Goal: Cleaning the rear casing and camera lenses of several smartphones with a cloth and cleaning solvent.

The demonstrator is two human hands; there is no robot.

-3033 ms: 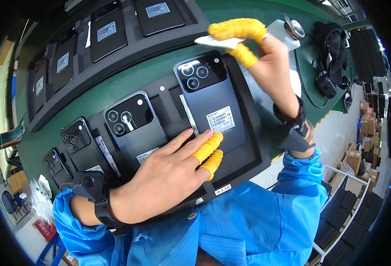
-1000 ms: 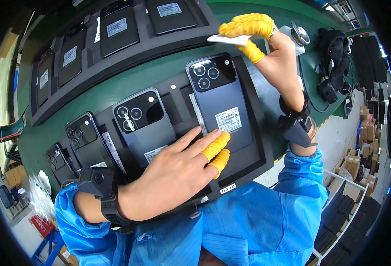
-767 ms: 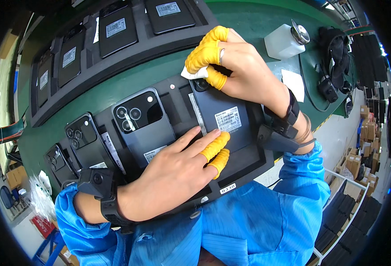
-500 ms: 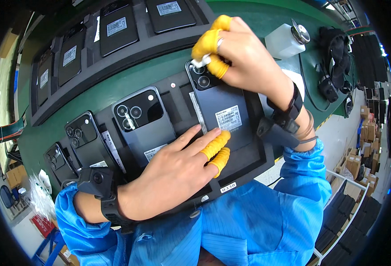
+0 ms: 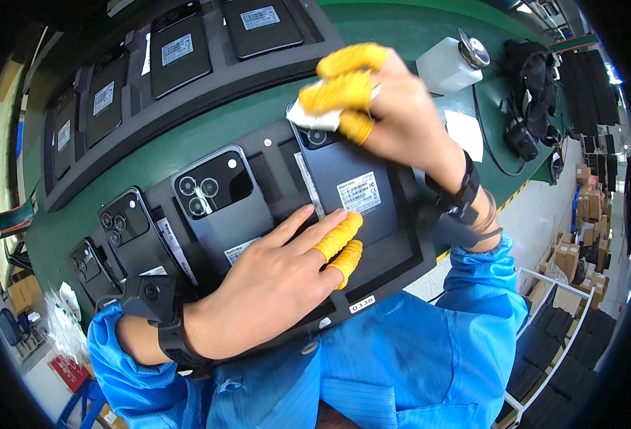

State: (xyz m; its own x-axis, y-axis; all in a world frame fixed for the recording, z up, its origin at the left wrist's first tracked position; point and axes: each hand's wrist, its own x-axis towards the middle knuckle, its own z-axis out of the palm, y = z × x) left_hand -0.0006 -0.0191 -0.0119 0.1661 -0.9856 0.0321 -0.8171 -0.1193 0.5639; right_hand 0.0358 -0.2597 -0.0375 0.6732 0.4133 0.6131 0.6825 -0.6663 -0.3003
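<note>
At a green table [image 5: 401, 28], the right hand [image 5: 408, 107] pinches a white cloth [image 5: 310, 118] while the left hand [image 5: 276, 286] lies spread.

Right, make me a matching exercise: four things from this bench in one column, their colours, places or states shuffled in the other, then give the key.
Things
1. Wipe
2. Metal-topped dispenser bottle
3. Finger cots
4. Dark smartphone nearest the right hand

Colours, places, states
A. Yellow
B. Lying back up in a black tray
C. Held in the fingers of one hand
D. Standing on the green tabletop

Right pairs: 1-C, 2-D, 3-A, 4-B
</note>
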